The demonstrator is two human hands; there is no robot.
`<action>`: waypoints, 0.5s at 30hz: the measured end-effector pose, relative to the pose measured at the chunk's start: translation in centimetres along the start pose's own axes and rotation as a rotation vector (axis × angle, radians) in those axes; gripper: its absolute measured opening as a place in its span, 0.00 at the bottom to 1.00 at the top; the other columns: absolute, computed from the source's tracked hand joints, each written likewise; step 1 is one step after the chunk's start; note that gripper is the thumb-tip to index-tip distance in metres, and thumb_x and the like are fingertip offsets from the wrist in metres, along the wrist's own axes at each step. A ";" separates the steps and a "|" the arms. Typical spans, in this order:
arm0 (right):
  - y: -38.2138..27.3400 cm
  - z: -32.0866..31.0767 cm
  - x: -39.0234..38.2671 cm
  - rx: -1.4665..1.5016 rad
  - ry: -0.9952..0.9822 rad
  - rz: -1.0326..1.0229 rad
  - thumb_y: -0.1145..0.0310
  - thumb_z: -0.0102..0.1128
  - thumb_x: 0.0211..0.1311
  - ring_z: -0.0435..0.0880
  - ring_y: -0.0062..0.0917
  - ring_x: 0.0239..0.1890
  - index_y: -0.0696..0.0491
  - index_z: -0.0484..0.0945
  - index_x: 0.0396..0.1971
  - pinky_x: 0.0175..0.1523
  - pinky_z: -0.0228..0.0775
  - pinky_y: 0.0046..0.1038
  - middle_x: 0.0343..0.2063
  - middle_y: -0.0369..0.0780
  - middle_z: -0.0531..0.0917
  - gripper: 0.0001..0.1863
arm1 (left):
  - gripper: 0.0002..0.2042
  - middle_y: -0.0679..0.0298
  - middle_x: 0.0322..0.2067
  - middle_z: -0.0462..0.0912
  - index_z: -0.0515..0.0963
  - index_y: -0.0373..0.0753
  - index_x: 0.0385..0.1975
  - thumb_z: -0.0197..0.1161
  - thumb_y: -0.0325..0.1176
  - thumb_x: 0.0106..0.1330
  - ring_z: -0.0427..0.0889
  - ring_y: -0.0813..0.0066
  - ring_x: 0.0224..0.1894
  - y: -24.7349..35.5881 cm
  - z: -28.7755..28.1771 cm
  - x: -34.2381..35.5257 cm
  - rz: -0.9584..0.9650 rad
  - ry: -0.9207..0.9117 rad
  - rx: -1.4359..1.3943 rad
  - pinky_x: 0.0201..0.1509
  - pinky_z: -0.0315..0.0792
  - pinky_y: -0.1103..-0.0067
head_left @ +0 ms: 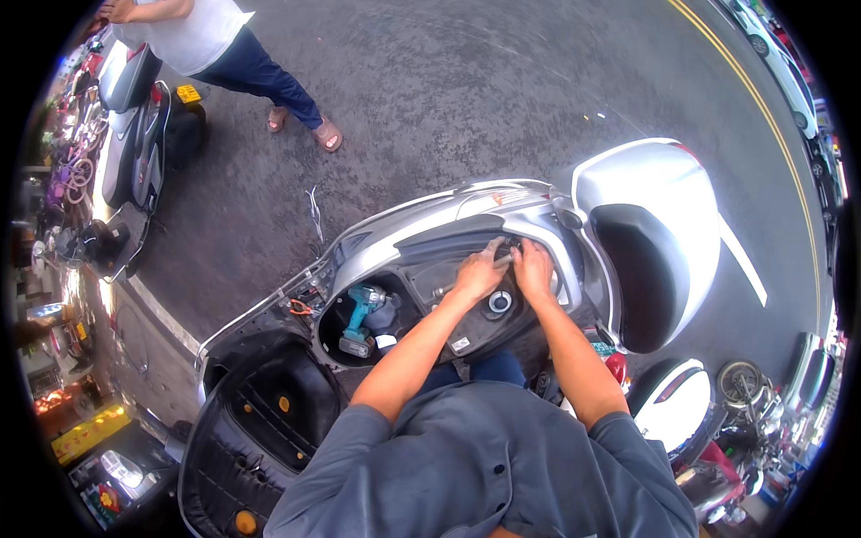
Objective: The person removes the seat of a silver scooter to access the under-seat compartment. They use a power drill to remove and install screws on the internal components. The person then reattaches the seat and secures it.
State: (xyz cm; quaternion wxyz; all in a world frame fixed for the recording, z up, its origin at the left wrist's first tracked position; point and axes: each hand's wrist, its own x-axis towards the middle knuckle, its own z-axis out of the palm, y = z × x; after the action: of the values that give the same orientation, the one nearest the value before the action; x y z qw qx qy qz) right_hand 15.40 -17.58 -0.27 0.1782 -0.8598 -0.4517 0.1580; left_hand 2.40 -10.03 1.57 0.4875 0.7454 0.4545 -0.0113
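A silver scooter (pixel 381 254) stands in front of me with its seat (pixel 285 405) tipped up toward the left. My left hand (pixel 482 272) and my right hand (pixel 534 267) meet at the rear of the opened body, just beyond the round filler cap (pixel 500 303). Both have bent, closed fingers around a small part near the frame, too small and covered to name. In the storage bin (pixel 335 314), left of my left forearm, lies a teal cordless impact driver (pixel 362 316) with a dark battery.
Orange-handled pliers (pixel 301 308) rest on the scooter's left part. A large silver top box (pixel 659 242) juts out at the right rear. Beyond the scooter, a person in dark trousers (pixel 269 72) stands on the asphalt. Parked scooters (pixel 134 152) line the left; another white one (pixel 673 403) stands lower right.
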 end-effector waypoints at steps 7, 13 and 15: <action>-2.1 -1.0 -0.3 -0.091 -0.022 -0.002 0.60 0.60 0.63 0.82 0.48 0.42 0.56 0.80 0.42 0.47 0.73 0.46 0.40 0.50 0.82 0.16 | 0.14 0.69 0.27 0.77 0.77 0.38 0.51 0.60 0.31 0.67 0.72 0.84 0.24 -7.1 -4.5 -5.9 0.092 0.091 -0.737 0.27 0.65 0.85; -3.6 -1.5 -0.2 -0.140 0.065 0.143 0.50 0.59 0.63 0.83 0.50 0.38 0.59 0.81 0.32 0.45 0.72 0.48 0.33 0.53 0.84 0.22 | 0.10 0.65 0.30 0.78 0.77 0.33 0.44 0.55 0.23 0.64 0.70 0.85 0.22 -11.8 -11.3 -14.0 -0.075 0.337 -1.286 0.19 0.59 0.88; -4.3 -2.3 0.3 -0.190 -0.066 0.244 0.45 0.55 0.64 0.83 0.51 0.39 0.58 0.82 0.33 0.45 0.71 0.49 0.34 0.54 0.84 0.27 | 0.12 0.66 0.31 0.77 0.78 0.33 0.43 0.53 0.21 0.61 0.70 0.85 0.22 -14.1 -12.0 -16.4 -0.134 0.474 -1.334 0.19 0.61 0.89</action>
State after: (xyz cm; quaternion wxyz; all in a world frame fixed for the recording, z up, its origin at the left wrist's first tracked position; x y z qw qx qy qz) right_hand 13.41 -15.43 3.66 0.0604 -0.9157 -0.3622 0.1632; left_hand -22.00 -10.56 5.27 0.7260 0.2409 0.5033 0.4019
